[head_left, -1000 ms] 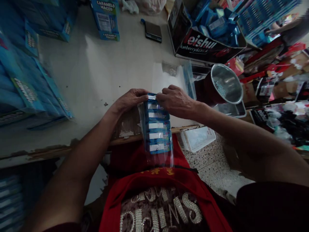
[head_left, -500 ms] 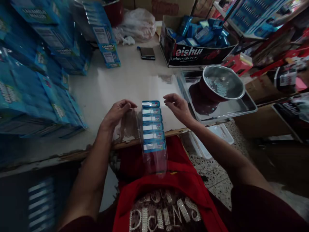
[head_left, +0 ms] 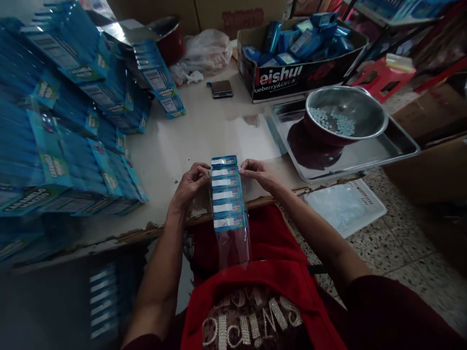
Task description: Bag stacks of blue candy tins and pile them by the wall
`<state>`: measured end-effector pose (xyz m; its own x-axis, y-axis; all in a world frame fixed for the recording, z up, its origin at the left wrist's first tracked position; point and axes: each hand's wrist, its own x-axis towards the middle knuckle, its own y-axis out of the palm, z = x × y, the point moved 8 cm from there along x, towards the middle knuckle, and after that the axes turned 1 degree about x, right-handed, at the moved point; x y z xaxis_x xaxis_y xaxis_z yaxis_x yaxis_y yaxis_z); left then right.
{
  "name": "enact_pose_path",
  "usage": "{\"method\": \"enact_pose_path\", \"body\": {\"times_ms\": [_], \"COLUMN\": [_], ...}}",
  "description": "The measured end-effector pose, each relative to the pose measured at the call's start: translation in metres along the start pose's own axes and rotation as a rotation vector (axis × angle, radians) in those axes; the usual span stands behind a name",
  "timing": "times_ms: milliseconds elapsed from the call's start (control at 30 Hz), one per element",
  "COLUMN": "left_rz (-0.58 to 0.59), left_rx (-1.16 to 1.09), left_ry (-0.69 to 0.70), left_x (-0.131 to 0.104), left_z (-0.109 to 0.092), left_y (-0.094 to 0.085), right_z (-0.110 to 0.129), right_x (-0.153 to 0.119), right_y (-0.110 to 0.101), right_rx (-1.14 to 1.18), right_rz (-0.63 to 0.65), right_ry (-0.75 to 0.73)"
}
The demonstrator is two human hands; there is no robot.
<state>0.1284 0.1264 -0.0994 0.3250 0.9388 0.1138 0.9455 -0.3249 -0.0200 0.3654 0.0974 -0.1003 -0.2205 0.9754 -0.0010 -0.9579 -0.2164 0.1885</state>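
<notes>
A row of several small blue candy boxes [head_left: 227, 195] lies in a clear plastic bag [head_left: 234, 248], across the table's front edge and over my lap. White strips show on their faces. At the row's upper left side, my left hand [head_left: 193, 183] is closed, thumb and fingers pinching the bag's edge. My right hand [head_left: 257, 172] pinches at the upper right side, its fingertips against the bag by the second box from the far end. The bag's near end hangs without boxes over the red apron [head_left: 262, 277].
Stacks of wrapped blue boxes [head_left: 54, 165] fill the left side. A small dark flat device [head_left: 221, 88] lies at the back. Right of it stand a carton [head_left: 284, 80] of blue packets and a metal bowl [head_left: 346, 114] with pale pieces on a tray [head_left: 396, 154].
Both hands have come in to the sides of the bag and closed on its edges; before, they were held apart from the row. The camera view has shifted slightly.
</notes>
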Motion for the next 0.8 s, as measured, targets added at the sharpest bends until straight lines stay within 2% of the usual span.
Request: {"method": "enact_pose_path", "body": {"times_ms": [67,133,300,400,533,667,800], "left_rz": [-0.002,0.041,0.117,0.079,0.007,-0.026,-0.081], "left_rx": [-0.018,-0.104,-0.248,-0.254,-0.193,-0.167,-0.175], "left_ry": [0.065,0.073,0.052,0.092,0.123,0.129,0.094], "left_x": [0.002,0.004,0.009,0.011,0.015,0.019,0.021], "left_z": [-0.004,-0.003,-0.002,-0.007,-0.008,-0.002,0.006], "left_y": [0.001,0.007,0.018,0.014,0.007,0.003,-0.003], "right_z": [0.005,0.008,0.005,0.008,0.004,-0.005,-0.01], "right_x": [0.002,0.002,0.005,0.011,0.02,0.033,0.048], "right_y": [-0.003,-0.001,0.007,0.004,0.001,-0.002,-0.004], "right_rx": [-0.039,-0.073,0.033,-0.001,0.055,0.141,0.152], "right_rz": [-0.047,-0.064,0.048,0.037,-0.045,-0.11,-0.092], "right_ry": [-0.096,-0.17,-0.159,-0.187,-0.178,-0.162,-0.138]}}
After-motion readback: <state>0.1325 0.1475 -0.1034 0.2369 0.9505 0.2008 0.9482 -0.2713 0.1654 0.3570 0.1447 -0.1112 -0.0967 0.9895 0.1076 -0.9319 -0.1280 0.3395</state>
